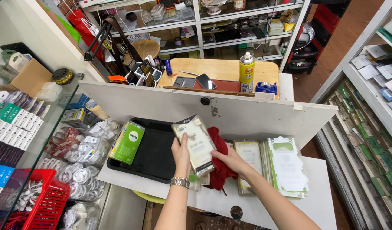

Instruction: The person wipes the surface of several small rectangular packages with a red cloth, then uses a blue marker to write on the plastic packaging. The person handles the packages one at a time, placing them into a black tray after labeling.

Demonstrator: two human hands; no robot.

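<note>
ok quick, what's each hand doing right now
Left hand: closed on a clear packet, held up over the black tray.
Right hand: closed on a red cloth behind the packet.

both forearms enter from the bottom edge, bare, angled up toward the middle. left hand [181, 154] raised, palm turned inward, thumb up along its front, fingers hidden behind what it grips; metal watch [180, 182] on the wrist. right hand [231, 161] lower, just right of the left, knuckles up, fingers curled closed in a grip. hands close together, not touching.
</note>
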